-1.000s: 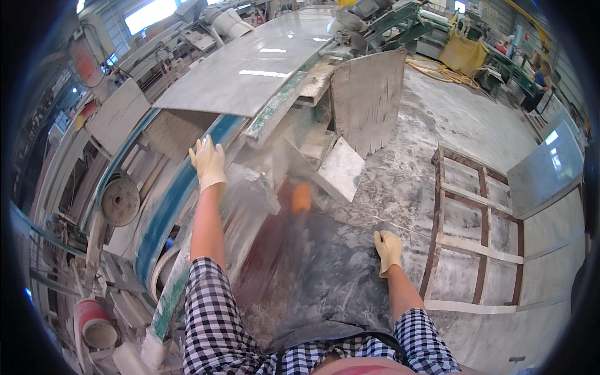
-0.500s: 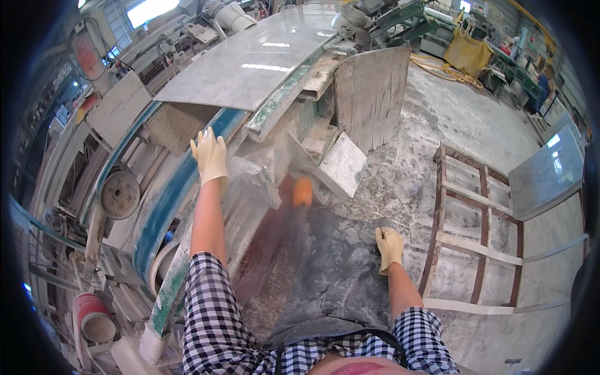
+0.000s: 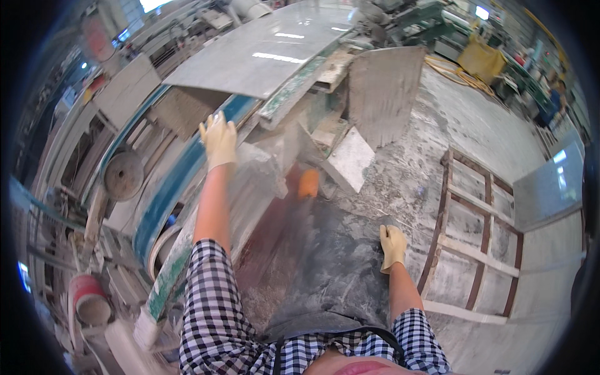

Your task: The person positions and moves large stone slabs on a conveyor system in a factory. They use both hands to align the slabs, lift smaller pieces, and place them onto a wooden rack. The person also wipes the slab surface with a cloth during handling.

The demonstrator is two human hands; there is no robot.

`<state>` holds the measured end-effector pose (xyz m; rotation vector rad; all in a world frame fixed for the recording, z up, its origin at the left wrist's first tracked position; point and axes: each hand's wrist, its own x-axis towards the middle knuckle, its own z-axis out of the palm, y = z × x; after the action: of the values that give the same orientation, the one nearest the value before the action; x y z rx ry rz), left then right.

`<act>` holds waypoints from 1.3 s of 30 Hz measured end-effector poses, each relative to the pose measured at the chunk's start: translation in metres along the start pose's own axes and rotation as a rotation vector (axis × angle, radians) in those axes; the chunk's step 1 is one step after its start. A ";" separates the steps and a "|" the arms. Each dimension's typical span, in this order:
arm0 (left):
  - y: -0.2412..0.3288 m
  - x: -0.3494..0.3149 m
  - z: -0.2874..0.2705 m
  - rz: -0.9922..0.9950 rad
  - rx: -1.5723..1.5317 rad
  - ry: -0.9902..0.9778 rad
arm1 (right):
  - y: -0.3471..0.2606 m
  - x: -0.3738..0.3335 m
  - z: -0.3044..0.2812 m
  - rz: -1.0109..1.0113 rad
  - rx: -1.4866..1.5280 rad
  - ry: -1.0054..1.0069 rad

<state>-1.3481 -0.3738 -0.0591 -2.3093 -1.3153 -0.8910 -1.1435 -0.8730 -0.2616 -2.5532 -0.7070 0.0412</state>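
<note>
My left hand [image 3: 219, 142], in a pale yellow rubber glove, reaches out over the blue belt [image 3: 170, 187] of a dusty machine. Its fingers are spread and it holds nothing; whether the fingertips touch the belt I cannot tell. Just beyond them lies the near edge of a large polished grey stone slab [image 3: 250, 65]. My right hand [image 3: 392, 249], gloved the same way, is at the right side of my dark apron [image 3: 340, 269], its fingers curled. A dark grey edge [image 3: 389, 221] shows above its knuckles; what the fingers hold is hidden.
Wooden boards [image 3: 384, 94] lean at the machine's end, with an orange object [image 3: 308, 184] below. On the right a wooden frame rack [image 3: 478, 256] stands by a leaning slab [image 3: 550, 181]. A red-and-white bucket [image 3: 89, 300] is at lower left. Another person [image 3: 555, 103] is far right.
The view has shifted a little, so the slab and machine sit slightly farther right. My left hand stays over the belt; my right hand stays curled beside the apron.
</note>
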 end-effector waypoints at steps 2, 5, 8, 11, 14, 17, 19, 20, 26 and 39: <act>0.001 -0.001 -0.003 0.005 0.044 -0.013 | 0.000 0.000 0.001 -0.024 0.035 0.034; 0.003 0.002 -0.004 -0.071 -0.030 -0.093 | 0.001 0.001 0.002 -0.017 0.023 0.024; 0.004 0.003 -0.003 -0.075 -0.033 -0.086 | 0.003 0.001 0.002 -0.031 0.031 0.024; 0.004 0.001 -0.002 -0.068 -0.007 -0.077 | 0.004 0.000 0.002 -0.029 0.047 0.023; 0.004 0.000 -0.001 -0.067 -0.016 -0.065 | 0.003 0.001 0.001 -0.034 0.031 0.024; 0.003 0.001 -0.001 -0.068 -0.018 -0.062 | 0.002 0.000 0.001 -0.053 0.038 0.036; 0.003 0.001 -0.001 -0.061 -0.032 -0.065 | 0.002 0.000 0.001 -0.050 0.029 0.035; 0.003 0.001 0.000 -0.054 -0.012 -0.056 | 0.003 -0.001 0.001 -0.072 0.038 0.046; 0.001 0.002 0.004 -0.052 0.022 -0.044 | 0.004 -0.001 0.003 -0.037 0.013 0.037; -0.004 0.004 0.010 -0.056 -0.046 -0.045 | 0.001 0.000 -0.002 0.009 -0.031 -0.038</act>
<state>-1.3469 -0.3632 -0.0644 -2.3506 -1.3982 -0.9006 -1.1424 -0.8740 -0.2604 -2.5914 -0.7164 0.0828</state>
